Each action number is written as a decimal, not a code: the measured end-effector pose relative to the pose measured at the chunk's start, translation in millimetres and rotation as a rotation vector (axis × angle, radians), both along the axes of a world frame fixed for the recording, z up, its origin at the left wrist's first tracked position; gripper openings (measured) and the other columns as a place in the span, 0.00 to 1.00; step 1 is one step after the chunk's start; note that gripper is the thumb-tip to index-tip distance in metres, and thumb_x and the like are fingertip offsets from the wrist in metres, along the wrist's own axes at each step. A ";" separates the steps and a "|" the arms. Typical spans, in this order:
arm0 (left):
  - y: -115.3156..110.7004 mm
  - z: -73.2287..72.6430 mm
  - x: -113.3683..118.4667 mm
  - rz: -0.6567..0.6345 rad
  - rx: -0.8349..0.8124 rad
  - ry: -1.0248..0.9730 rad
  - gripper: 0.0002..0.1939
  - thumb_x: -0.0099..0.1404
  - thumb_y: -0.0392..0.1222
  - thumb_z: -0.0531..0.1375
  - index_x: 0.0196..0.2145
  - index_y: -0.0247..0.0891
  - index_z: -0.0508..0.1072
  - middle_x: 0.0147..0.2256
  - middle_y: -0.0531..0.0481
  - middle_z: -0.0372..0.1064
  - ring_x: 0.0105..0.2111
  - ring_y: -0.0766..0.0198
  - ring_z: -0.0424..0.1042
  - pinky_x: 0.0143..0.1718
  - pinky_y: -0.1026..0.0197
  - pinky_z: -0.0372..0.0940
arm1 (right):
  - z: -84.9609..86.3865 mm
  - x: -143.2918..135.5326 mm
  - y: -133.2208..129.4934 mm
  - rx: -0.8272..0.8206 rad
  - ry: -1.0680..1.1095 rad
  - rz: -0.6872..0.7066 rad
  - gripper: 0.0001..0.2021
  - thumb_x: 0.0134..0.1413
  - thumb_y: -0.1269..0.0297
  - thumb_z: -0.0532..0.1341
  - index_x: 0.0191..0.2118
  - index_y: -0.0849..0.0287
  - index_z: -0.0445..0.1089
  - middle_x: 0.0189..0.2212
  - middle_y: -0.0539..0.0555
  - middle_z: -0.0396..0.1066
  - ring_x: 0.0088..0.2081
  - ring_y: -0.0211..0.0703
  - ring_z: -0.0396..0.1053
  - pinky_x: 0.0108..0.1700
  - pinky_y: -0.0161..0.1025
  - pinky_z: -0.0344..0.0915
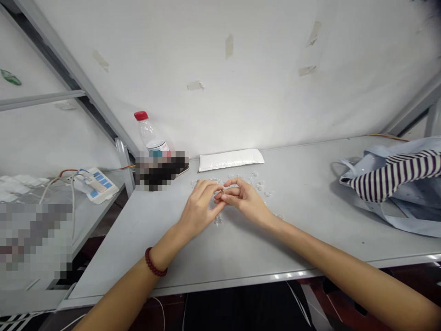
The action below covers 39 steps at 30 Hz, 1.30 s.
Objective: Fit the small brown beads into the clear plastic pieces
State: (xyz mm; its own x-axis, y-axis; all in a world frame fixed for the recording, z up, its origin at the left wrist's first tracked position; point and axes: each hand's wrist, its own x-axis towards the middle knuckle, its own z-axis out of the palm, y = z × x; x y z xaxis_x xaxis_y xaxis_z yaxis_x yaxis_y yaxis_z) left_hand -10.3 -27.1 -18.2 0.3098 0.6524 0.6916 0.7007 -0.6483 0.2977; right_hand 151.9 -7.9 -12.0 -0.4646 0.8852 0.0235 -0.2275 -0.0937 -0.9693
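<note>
My left hand [200,207], with a dark red beaded bracelet [155,263] on its wrist, is closed in a pinch over the grey table [213,257]. Facing it, my right hand [245,201] is also pinched, and the fingertips of both hands meet. Whatever lies between the fingertips is too small to name. Small clear pieces [260,185] are scattered on the table behind and around the hands, and one clear piece [218,219] lies just in front of them. Behind the hands, a long white packet [230,159] lies near the wall.
A clear bottle with a red cap [149,133] stands at the back left, behind a blurred dark object [161,172]. At right sits a light blue bag [413,216] with striped cloth [375,184]. A power strip [98,185] lies on the left neighbouring table.
</note>
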 end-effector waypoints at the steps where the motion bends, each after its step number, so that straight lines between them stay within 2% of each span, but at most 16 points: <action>1: -0.1 0.1 0.1 0.006 0.013 0.010 0.08 0.63 0.36 0.59 0.41 0.39 0.69 0.37 0.46 0.70 0.38 0.59 0.66 0.40 0.55 0.65 | -0.3 -0.5 -0.2 0.000 -0.006 0.000 0.13 0.50 0.68 0.64 0.39 0.55 0.60 0.31 0.51 0.76 0.40 0.43 0.75 0.48 0.46 0.68; 5: 0.5 2.1 -1.6 0.016 0.002 0.011 0.07 0.62 0.36 0.59 0.39 0.40 0.69 0.35 0.47 0.70 0.37 0.59 0.66 0.39 0.56 0.64 | 6.9 9.0 7.8 0.003 -0.083 0.097 0.14 0.48 0.67 0.66 0.40 0.56 0.63 0.34 0.53 0.76 0.41 0.44 0.74 0.49 0.47 0.66; 8: 3.3 2.1 -5.4 0.004 -0.041 0.045 0.06 0.61 0.38 0.60 0.38 0.39 0.69 0.35 0.47 0.70 0.38 0.58 0.66 0.40 0.55 0.64 | 21.9 32.8 23.0 0.008 -0.256 0.190 0.13 0.46 0.65 0.67 0.40 0.57 0.68 0.35 0.54 0.76 0.39 0.46 0.74 0.49 0.49 0.66; 11: 7.7 -0.1 -8.6 -0.001 -0.134 0.095 0.07 0.60 0.37 0.61 0.37 0.38 0.70 0.35 0.47 0.70 0.40 0.57 0.64 0.43 0.53 0.63 | 32.9 63.0 39.9 0.179 -0.396 0.010 0.08 0.45 0.66 0.67 0.34 0.58 0.71 0.38 0.55 0.75 0.42 0.47 0.72 0.46 0.45 0.66; 14: 11.4 -2.7 -9.8 0.019 -0.271 0.118 0.08 0.58 0.39 0.62 0.36 0.38 0.71 0.34 0.47 0.70 0.42 0.54 0.63 0.43 0.51 0.63 | 29.5 84.9 52.6 0.336 -0.636 -0.075 0.05 0.47 0.67 0.65 0.33 0.57 0.71 0.31 0.54 0.74 0.32 0.45 0.71 0.35 0.43 0.65; 16: 12.8 -2.6 -10.6 0.041 -0.324 0.124 0.10 0.57 0.40 0.63 0.37 0.38 0.72 0.35 0.47 0.71 0.42 0.53 0.63 0.43 0.50 0.63 | 22.1 90.5 57.3 0.437 -0.796 -0.113 0.02 0.48 0.69 0.63 0.31 0.56 0.71 0.27 0.54 0.73 0.26 0.41 0.67 0.29 0.40 0.61; 19: 14.2 1.8 -15.9 0.100 -0.302 0.110 0.12 0.57 0.41 0.63 0.40 0.39 0.73 0.37 0.46 0.72 0.44 0.52 0.64 0.45 0.48 0.62 | 14.7 87.3 57.9 0.589 -0.928 -0.104 0.03 0.49 0.70 0.60 0.28 0.56 0.71 0.26 0.53 0.71 0.24 0.39 0.64 0.27 0.39 0.58; 23: 17.9 14.2 -35.5 0.192 -0.295 0.051 0.06 0.57 0.41 0.61 0.34 0.41 0.76 0.34 0.47 0.75 0.41 0.51 0.67 0.43 0.50 0.63 | 16.5 73.0 48.7 0.667 -0.929 0.079 0.02 0.48 0.66 0.62 0.29 0.56 0.73 0.30 0.53 0.71 0.31 0.42 0.66 0.31 0.39 0.60; 26: 20.2 24.9 -56.0 0.242 -0.412 0.046 0.04 0.55 0.42 0.62 0.28 0.43 0.77 0.30 0.48 0.76 0.33 0.54 0.71 0.37 0.56 0.64 | 15.7 61.7 40.8 0.687 -0.918 0.152 0.05 0.46 0.68 0.64 0.32 0.55 0.75 0.34 0.55 0.71 0.33 0.44 0.66 0.33 0.40 0.59; 29: 20.0 31.4 -71.2 0.259 -0.532 0.088 0.06 0.54 0.43 0.61 0.28 0.43 0.78 0.29 0.49 0.76 0.31 0.56 0.71 0.33 0.59 0.62 | 9.3 53.3 35.9 0.715 -0.974 0.208 0.08 0.49 0.73 0.61 0.33 0.55 0.76 0.34 0.55 0.69 0.30 0.42 0.64 0.33 0.40 0.58; 33: 19.0 26.5 -75.9 0.252 -0.613 0.146 0.08 0.54 0.44 0.61 0.31 0.43 0.79 0.32 0.48 0.77 0.35 0.53 0.73 0.35 0.58 0.63 | 3.0 47.9 33.9 0.769 -0.974 0.214 0.10 0.52 0.73 0.58 0.35 0.55 0.76 0.33 0.55 0.69 0.28 0.40 0.64 0.33 0.40 0.58; 37: 20.8 15.7 -72.6 0.242 -0.542 0.202 0.11 0.55 0.42 0.60 0.36 0.43 0.79 0.37 0.46 0.76 0.38 0.51 0.72 0.40 0.55 0.64 | 7.7 45.1 32.1 0.787 -0.866 0.173 0.08 0.55 0.69 0.58 0.38 0.58 0.75 0.34 0.56 0.69 0.30 0.40 0.65 0.34 0.40 0.60; 39: 20.8 15.7 -71.6 0.239 -0.539 0.206 0.12 0.55 0.42 0.60 0.37 0.43 0.78 0.39 0.46 0.76 0.39 0.51 0.72 0.41 0.55 0.64 | 12.0 43.4 29.9 0.795 -0.799 0.126 0.08 0.56 0.67 0.57 0.37 0.58 0.74 0.33 0.55 0.69 0.31 0.40 0.65 0.34 0.39 0.61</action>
